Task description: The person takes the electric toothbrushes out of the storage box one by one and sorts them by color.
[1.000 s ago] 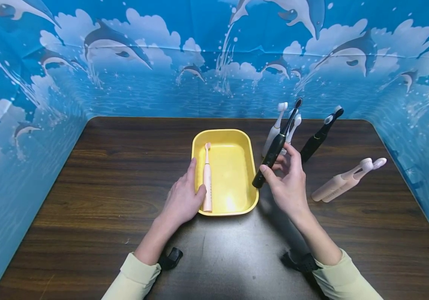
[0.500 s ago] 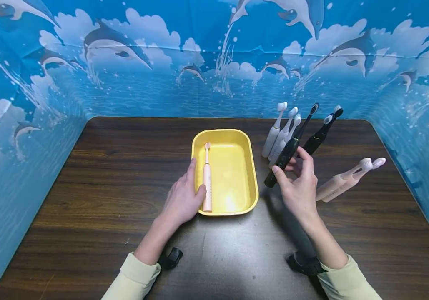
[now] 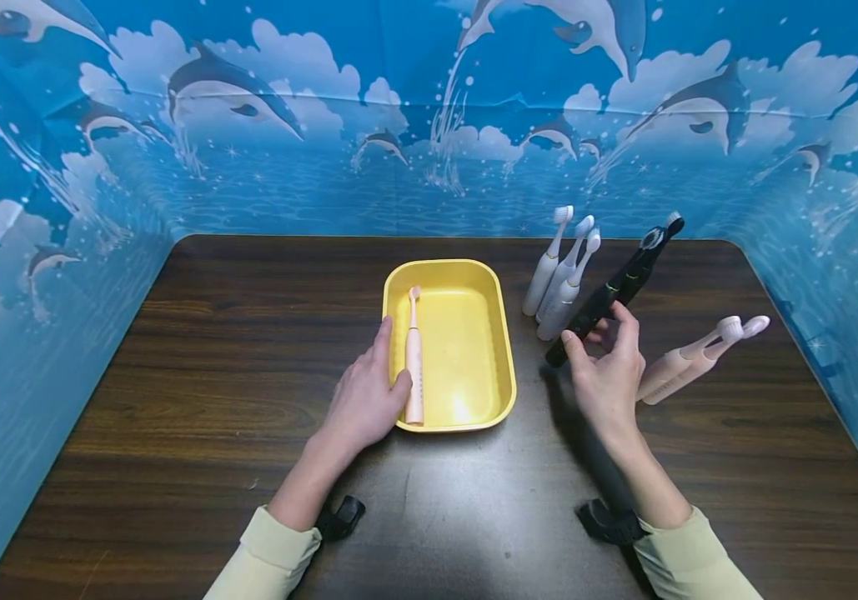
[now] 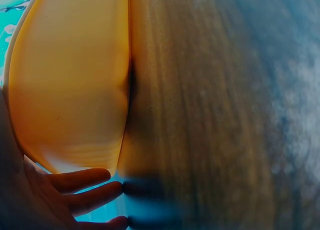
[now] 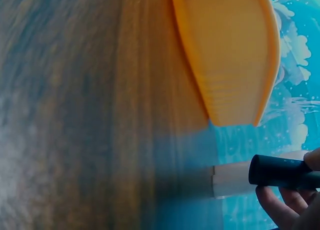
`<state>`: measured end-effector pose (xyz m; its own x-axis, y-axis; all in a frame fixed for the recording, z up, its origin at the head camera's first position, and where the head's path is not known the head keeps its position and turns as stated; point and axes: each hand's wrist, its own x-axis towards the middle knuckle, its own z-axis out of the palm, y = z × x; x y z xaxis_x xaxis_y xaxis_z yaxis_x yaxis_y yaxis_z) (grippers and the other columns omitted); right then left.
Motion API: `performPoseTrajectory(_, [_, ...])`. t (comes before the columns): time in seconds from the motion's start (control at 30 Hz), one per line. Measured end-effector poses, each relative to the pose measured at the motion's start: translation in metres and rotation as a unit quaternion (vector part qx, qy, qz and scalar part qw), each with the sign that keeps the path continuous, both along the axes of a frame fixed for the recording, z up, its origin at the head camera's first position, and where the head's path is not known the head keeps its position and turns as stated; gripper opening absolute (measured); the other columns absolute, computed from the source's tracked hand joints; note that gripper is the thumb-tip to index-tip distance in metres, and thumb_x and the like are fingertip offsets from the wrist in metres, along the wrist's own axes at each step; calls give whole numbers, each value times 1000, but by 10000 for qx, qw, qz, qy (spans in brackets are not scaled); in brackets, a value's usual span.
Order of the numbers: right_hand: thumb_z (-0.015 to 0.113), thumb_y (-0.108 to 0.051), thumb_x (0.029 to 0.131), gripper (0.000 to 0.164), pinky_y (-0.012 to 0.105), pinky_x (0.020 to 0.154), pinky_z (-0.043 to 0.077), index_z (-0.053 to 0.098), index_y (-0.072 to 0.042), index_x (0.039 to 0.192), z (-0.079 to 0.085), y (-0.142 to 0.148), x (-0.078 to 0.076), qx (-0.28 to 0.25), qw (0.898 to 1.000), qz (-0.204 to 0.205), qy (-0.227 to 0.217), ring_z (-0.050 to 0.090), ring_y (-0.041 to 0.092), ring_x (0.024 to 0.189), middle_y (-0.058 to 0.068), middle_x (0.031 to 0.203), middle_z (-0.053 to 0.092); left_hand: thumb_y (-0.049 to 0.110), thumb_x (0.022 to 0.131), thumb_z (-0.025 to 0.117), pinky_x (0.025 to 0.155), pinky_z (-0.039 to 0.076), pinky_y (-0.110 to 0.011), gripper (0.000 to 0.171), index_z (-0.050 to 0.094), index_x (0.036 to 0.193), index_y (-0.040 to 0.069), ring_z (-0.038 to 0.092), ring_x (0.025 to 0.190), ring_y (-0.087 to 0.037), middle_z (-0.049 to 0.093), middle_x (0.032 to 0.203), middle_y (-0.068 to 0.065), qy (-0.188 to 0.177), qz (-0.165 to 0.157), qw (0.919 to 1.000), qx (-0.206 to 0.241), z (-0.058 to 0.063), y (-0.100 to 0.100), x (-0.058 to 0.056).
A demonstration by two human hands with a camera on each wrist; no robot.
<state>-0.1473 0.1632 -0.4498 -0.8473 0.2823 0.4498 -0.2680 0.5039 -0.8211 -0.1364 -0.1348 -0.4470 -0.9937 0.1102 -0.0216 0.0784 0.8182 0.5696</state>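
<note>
My right hand [image 3: 612, 375] pinches the handle of a black electric toothbrush [image 3: 586, 323] between thumb and fingers, and the toothbrush tilts up to the right. In the right wrist view the blunt end of the black handle [image 5: 277, 171] shows. Its upper part overlaps other black toothbrushes [image 3: 640, 268] behind it. My left hand [image 3: 368, 387] rests against the left side of a yellow tray [image 3: 466, 350], thumb at the rim. In the left wrist view its straight fingers [image 4: 95, 197] reach along the tray's end. A pink electric toothbrush [image 3: 413, 367] lies inside the tray at the left.
Three white electric toothbrushes [image 3: 558, 300] stand upright just left of the black ones. Two pink toothbrushes [image 3: 679, 367] stand at the right. The dark wooden table [image 3: 211, 375] is backed by a blue dolphin-print cloth [image 3: 286, 196].
My right hand has carried the black toothbrush rightward, away from the tray's right rim and over to the other black toothbrushes. The left hand and tray have stayed put.
</note>
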Motion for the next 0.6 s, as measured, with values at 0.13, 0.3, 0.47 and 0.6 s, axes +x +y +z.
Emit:
performPoseTrajectory(0.13, [78, 4, 86, 50, 7, 70, 47, 55, 11, 130, -4, 2, -3, 75, 9996, -277, 57, 68, 31, 97, 26, 115, 67, 30, 98, 55, 92, 49, -58, 79, 17, 165, 10, 61, 117, -43, 56, 140, -28, -18, 4, 10000, 1, 1, 1, 0])
performPoseTrajectory(0.3, [80, 1, 86, 43, 17, 78, 51, 59, 10, 122, -10, 6, -9, 52, 9979, -636, -64, 69, 31, 97, 24, 114, 68, 30, 98, 54, 92, 49, -59, 79, 17, 164, 9, 61, 117, -44, 56, 139, -29, -25, 19, 10000, -7, 1, 1, 0])
performPoseTrajectory(0.47, [79, -2, 87, 40, 38, 89, 49, 59, 9, 119, -12, 8, -15, -28, 9942, -1029, -308, 70, 33, 97, 22, 111, 69, 31, 98, 54, 93, 48, -59, 79, 16, 165, 11, 60, 117, -43, 55, 141, -27, -98, 54, 9999, -11, 1, 1, -1])
performPoseTrajectory(0.6, [79, -3, 88, 40, 48, 92, 48, 58, 9, 119, -12, 7, -18, -87, 9918, -1203, -422, 70, 35, 100, 22, 112, 68, 31, 99, 54, 95, 47, -58, 80, 14, 165, 13, 59, 119, -42, 53, 144, -26, -222, 74, 9997, 33, 2, 0, 0])
